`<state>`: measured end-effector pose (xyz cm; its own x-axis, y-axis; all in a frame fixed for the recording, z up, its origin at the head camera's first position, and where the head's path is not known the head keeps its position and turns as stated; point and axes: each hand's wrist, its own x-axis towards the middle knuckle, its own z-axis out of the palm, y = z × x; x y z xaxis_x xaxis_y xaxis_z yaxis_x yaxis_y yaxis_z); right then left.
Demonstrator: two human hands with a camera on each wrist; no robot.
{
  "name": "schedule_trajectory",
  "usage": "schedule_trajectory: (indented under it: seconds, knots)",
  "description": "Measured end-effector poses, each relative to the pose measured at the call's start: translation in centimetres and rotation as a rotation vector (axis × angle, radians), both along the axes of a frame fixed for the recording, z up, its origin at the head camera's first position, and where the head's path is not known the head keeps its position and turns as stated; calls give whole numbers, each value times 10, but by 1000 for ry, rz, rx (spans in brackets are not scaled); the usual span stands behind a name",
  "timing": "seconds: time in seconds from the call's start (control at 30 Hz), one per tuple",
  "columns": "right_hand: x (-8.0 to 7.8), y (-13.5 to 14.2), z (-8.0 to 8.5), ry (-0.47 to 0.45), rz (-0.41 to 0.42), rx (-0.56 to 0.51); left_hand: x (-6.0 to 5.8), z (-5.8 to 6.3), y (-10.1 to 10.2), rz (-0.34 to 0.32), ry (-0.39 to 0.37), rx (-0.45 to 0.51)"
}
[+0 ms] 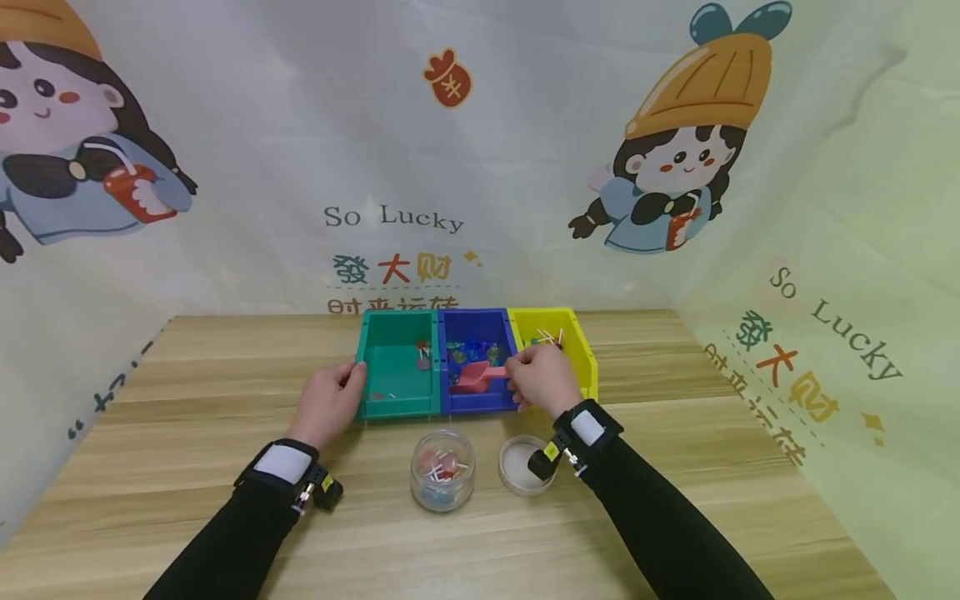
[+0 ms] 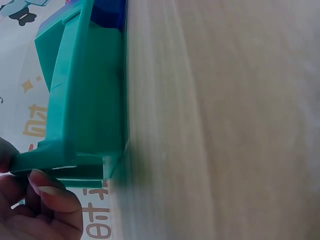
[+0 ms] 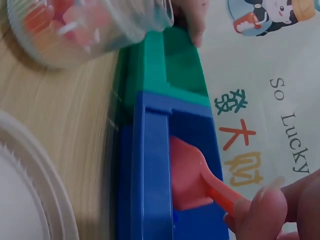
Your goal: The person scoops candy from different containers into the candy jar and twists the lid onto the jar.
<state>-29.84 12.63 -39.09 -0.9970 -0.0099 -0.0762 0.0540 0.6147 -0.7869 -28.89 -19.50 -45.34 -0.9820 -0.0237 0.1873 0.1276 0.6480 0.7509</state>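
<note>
My right hand [image 1: 542, 379] pinches the handle of a small pink scoop [image 1: 472, 379], whose blade is over the blue bin [image 1: 480, 403]. In the right wrist view the scoop [image 3: 189, 172] dips inside that bin's walls. Shiny blue and greenish pieces [image 1: 474, 351] lie at the bin's back. My left hand [image 1: 330, 404] grips the left rim of the green bin [image 1: 397, 407]; thumb and fingers hold its edge [image 2: 37, 161] in the left wrist view. A few small red, white-stemmed pieces [image 1: 423, 357] are in the green bin. The yellow bin [image 1: 587, 367] adjoins the blue one and contains white-stemmed pieces [image 1: 551, 337].
An uncapped clear jar [image 1: 442, 471] with red and pink white-stemmed pieces above bluish ones stands in front of the bins. Right of it, a round white lid [image 1: 517, 467] lies on the wooden table [image 1: 360, 550]. A printed cloth [image 1: 525, 150] hangs behind.
</note>
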Motion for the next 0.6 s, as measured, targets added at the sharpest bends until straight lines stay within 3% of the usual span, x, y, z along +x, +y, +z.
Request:
schedule_trajectory:
  seconds: [0.13,0.23,0.5,0.6]
  knots:
    - [4,-11,-4,-27,-45,-130,1,-1,0,-6,8,5]
    - [4,-21,-8,-73,-80,-166,0,-1,-2,-11,11,-7]
    - [-11,-45,-14,-96,-140,-130,-1,1,-4,-37,-26,-51]
    - [-18,-50,-14,-103,-131,-66,-1,3,-6,-62,-50,-59]
